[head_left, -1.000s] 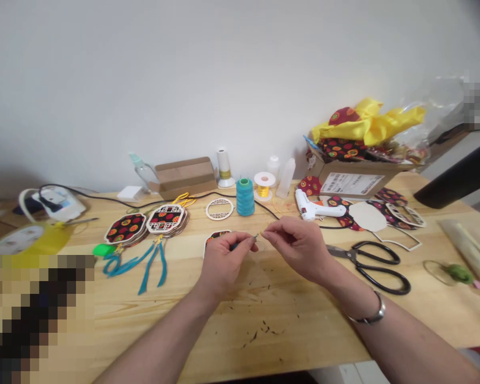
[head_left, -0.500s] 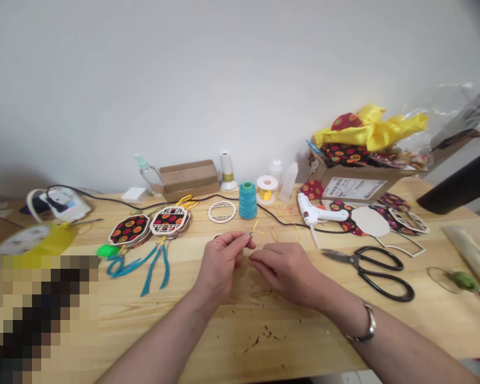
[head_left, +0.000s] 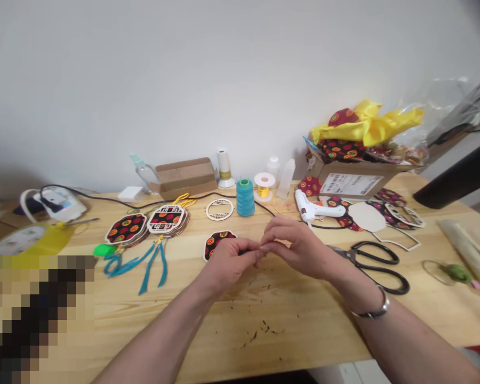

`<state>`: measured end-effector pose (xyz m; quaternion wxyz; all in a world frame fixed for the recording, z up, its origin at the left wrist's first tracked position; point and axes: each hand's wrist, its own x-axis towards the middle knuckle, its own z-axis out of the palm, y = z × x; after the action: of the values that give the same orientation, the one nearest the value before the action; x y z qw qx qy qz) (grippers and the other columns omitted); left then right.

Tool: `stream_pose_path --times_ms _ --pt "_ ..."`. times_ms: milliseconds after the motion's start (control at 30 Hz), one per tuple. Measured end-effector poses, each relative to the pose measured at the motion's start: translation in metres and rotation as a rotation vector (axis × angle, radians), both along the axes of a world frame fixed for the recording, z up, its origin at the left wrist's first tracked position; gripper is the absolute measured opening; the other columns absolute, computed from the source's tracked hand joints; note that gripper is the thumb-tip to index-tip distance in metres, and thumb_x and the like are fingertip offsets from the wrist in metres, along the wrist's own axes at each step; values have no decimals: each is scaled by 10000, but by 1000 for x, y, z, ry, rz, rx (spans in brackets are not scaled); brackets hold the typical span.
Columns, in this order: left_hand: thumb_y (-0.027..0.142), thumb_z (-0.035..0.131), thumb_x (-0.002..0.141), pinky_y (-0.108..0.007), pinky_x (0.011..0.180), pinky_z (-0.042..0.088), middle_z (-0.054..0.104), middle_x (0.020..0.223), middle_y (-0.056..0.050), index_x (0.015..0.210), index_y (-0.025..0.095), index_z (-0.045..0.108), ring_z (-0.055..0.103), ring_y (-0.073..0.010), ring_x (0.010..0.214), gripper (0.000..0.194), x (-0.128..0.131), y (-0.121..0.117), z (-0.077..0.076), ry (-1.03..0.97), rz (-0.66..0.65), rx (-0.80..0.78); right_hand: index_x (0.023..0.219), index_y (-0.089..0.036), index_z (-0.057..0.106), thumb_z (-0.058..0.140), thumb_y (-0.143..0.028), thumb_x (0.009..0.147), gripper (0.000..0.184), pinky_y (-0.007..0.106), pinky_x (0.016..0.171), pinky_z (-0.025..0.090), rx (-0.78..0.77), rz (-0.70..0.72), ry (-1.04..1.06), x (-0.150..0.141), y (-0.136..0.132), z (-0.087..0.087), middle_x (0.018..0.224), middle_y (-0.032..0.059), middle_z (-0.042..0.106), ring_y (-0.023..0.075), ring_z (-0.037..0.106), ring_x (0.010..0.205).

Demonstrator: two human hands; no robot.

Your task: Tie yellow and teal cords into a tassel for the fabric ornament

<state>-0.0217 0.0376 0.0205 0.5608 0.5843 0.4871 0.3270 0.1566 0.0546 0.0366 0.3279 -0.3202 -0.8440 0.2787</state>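
My left hand [head_left: 236,258] is closed in a pinch, its thumb and forefinger meeting the fingertips of my right hand [head_left: 294,245]. A thin yellow cord showed in the left pinch a moment earlier; the fingers now mostly hide it. The right hand is also pinched, and what lies between its fingertips is too small to make out. Partly behind the left hand lies a panel of dark flowered fabric with a pale rim [head_left: 215,242]. Beyond the hands stands a cone of teal thread [head_left: 245,198], with a round wooden lattice [head_left: 220,209] to its left.
Black-handled scissors [head_left: 378,261] lie right of my right forearm, below a white glue gun [head_left: 318,208]. Finished-looking pendants with teal tassels [head_left: 166,221] lie on the left. A cardboard box of fabric [head_left: 352,178] stands at the back right. A black cable [head_left: 144,204] crosses the table.
My right hand has risen and moved against the left fingertips. The yellow cord end has become hidden. The left hand has shifted slightly down and right, uncovering the flowered panel. The view has shifted slightly.
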Motion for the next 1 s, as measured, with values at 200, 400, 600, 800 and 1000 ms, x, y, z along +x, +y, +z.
stream_pose_path --times_ms 200,400,600,800,1000 --pt "359 669 687 -232 431 117 460 463 33 577 142 628 232 -50 407 247 -2 -3 -3 -260 -96 -249 675 -122 635 660 -322 705 203 222 537 350 -703 10 205 4 10 -5 599 -10 572 86 466 555" --pt "308 713 653 -199 408 126 488 526 29 590 130 618 257 -29 417 211 0 0 -3 -509 66 -335 671 -121 638 719 -357 635 253 211 508 267 -916 -29 437 -5 11 -25 557 -30 531 63 382 519" --pt "300 714 647 -187 398 162 542 575 13 622 123 629 270 -18 409 198 1 4 -4 -529 198 -263 668 -136 624 691 -421 669 292 219 469 211 -921 -53 520 -16 4 -31 536 -39 464 65 310 493" --pt "305 713 652 -195 392 139 517 578 35 688 125 667 250 -1 392 189 2 3 -7 -491 250 -200 626 -135 572 700 -400 667 297 224 494 229 -886 -80 550 -17 1 -29 536 -47 429 65 319 510" --pt "285 744 608 -188 401 164 440 464 64 717 123 694 260 -16 402 201 4 2 -5 -479 331 -183 632 -137 583 709 -400 649 291 221 487 238 -919 -86 553 -16 1 -28 540 -46 444 64 330 504"
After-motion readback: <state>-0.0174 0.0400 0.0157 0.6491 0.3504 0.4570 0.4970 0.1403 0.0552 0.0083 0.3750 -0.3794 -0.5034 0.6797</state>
